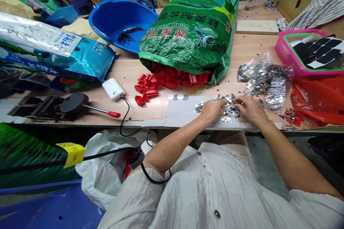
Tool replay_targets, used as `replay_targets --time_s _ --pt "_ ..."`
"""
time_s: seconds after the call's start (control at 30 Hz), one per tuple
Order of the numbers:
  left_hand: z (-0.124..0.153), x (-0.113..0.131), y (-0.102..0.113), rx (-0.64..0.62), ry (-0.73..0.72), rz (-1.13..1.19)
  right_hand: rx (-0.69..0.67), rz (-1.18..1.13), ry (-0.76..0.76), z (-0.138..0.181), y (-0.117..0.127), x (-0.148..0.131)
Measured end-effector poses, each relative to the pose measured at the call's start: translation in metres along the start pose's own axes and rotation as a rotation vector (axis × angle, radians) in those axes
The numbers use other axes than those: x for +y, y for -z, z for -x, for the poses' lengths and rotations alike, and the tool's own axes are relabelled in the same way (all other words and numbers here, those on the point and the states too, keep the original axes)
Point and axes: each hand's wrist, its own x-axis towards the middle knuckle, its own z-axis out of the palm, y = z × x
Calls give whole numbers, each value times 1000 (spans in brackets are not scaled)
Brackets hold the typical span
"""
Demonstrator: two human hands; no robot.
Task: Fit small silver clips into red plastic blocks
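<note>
My left hand (213, 110) rests over a pale grey sheet (180, 111) at the front edge of the table, its fingertips pinched together. Facing it, my right hand (250, 109) has thumb and fingers bent inward in a pinch. A thin, light strip (228, 105) shows between the two sets of fingertips; its kind is too small to make out. Small silver metal pieces (227, 118) lie scattered around and below the fingers. More of them are heaped just beyond the hands and left of my left hand.
Red plastic parts (172, 78) spill from a green woven sack (188, 35). Clear bags of metal pieces (268, 78) sit right, beside a pink basket (285, 55) and red bag (319, 94). Left are a lever tool (73, 103), white power bank (113, 88) with cable, and blue basin (107, 21).
</note>
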Motion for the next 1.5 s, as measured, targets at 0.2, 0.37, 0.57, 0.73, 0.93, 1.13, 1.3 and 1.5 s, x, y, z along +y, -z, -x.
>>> replay_targets --time_s 0.2,0.37,0.57,0.73,0.93,1.13,1.3,1.5 --pt "8 -2 7 -49 -30 39 -84 27 89 6 7 -5" --pt "12 -3 8 -116 -99 30 -160 56 51 6 9 -10" --pt "10 1 3 -105 -119 19 -160 -20 20 1 8 -6" --pt "10 0 2 -95 -121 33 -60 -55 11 0 4 -7" --pt "9 -1 -1 -46 -130 53 42 157 111 6 -2 -15" --pt "2 2 2 3 -64 104 -58 68 136 15 7 -7" --pt "-7 3 2 6 8 162 -19 39 54 13 11 4" --pt "-11 1 -2 25 35 42 -59 85 81 6 2 -2"
